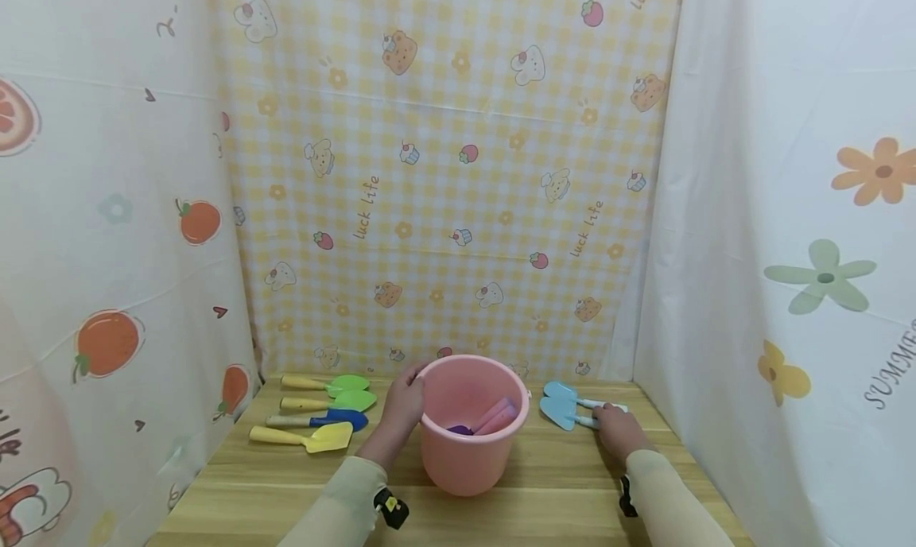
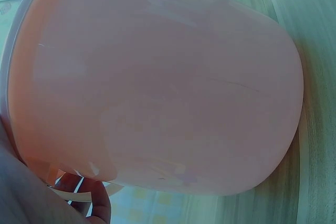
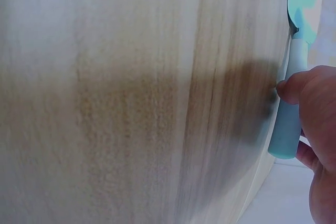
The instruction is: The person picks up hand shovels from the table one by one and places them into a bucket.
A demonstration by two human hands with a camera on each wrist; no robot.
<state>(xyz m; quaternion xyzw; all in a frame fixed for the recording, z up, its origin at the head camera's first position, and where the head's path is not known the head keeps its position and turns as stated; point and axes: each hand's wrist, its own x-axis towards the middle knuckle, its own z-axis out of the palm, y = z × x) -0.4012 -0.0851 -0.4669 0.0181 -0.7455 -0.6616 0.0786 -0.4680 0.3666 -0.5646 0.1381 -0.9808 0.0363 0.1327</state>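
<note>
My left hand (image 1: 405, 404) grips the rim of a pink bucket (image 1: 465, 467) upright on the table, its fingers also by the handle in the left wrist view. Inside the bucket lie pink pieces (image 1: 497, 418) and a purple one (image 1: 460, 430), partly hidden by the wall. To the right, my right hand (image 1: 621, 429) pinches the handle of a light blue toy shovel (image 1: 556, 413), blade pointing left. Just behind it lies another light blue shovel (image 1: 560, 390). In the right wrist view, the thumb presses on a pale blue handle (image 3: 286, 124) close over the wood.
On the left of the wooden table (image 1: 565, 507) lie two green shovels (image 1: 351, 401), a blue one (image 1: 348, 419) and a yellow one (image 1: 331, 437), blades toward the bucket. A checked curtain (image 1: 444, 205) hangs behind, with white printed curtains at both sides.
</note>
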